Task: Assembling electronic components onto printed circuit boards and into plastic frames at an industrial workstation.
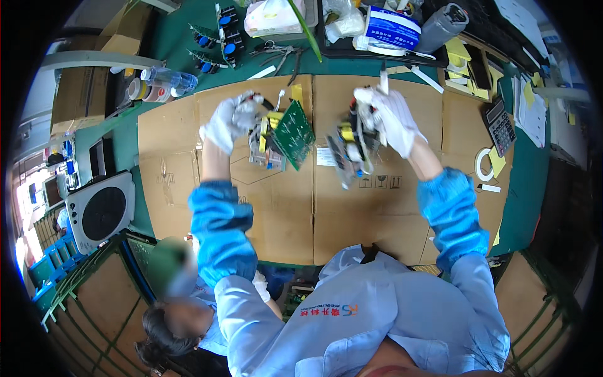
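Overall, two circuit boards were held above the cardboard sheet (282, 213): the left hand (227, 122) gripped a green circuit board (289, 133), the right hand (392, 116) a second circuit board (349, 151). One calculator (500, 125) lay right.

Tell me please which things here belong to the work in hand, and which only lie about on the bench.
In hand:
left hand, gloved, holding a green circuit board
right hand, gloved, holding a second board with yellow parts

Lying about:
calculator
tape roll
pliers
water bottle
small fan
cardboard sheets
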Demonstrator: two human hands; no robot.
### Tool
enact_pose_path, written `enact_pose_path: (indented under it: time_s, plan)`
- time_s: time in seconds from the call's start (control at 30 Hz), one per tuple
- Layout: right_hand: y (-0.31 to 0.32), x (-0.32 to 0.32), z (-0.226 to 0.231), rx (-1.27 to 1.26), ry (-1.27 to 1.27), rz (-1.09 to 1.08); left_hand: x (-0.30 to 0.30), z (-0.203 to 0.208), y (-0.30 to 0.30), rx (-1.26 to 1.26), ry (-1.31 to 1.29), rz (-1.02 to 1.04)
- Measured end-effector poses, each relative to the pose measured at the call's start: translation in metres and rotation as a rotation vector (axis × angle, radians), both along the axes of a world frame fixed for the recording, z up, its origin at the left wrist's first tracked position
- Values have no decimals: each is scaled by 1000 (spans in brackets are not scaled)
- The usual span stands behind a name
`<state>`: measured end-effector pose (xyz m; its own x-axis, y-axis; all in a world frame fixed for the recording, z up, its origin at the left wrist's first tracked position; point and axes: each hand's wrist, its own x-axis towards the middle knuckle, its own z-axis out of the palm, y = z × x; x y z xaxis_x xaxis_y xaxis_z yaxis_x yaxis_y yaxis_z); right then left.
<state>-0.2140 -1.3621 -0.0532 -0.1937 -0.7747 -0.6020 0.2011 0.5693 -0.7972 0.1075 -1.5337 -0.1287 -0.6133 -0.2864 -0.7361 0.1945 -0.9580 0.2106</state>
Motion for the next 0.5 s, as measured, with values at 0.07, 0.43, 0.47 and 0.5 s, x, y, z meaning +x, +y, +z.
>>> enact_pose_path:
  time_s: [0.07, 0.43, 0.47, 0.5]
  plan:
    - [-33, 13, -34, -4, -22, -47, 0, -26, -25, 14, 30, 49]
    - [-6, -10, -52, -132, 499, 174, -19, -8, 70, -733, -340, 518]
    - [11, -15, -77, -315, 897, 258, -22, -11, 91, -888, -615, 399]
    - [24, -15, -97, -507, 1288, 353, -23, -12, 113, -1035, -904, 280]
